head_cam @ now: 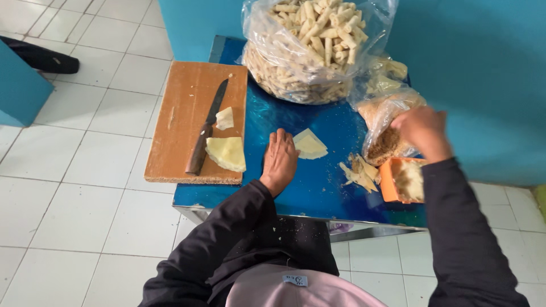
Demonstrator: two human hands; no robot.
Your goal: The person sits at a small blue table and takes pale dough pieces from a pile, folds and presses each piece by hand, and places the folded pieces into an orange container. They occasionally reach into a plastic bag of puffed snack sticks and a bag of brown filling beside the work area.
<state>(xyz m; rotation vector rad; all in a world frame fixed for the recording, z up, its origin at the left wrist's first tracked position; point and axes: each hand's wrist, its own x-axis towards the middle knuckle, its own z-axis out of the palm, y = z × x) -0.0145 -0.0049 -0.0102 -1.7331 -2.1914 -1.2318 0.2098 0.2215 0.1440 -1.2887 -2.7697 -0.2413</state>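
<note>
Left hand (279, 159) lies flat, open, its fingertips touching the pale wrapper (310, 144) just right of it. Right hand (420, 132) reaches into the filling bag (387, 128), farther right of the wrapper; its grip is hidden.

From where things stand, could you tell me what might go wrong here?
1. The cutting board juts past the blue table edge; a nudge could tip it and the knife off.
2. The right hand reaching into the filling bag may spill it.
3. The big bag of rolls could slump.
</note>
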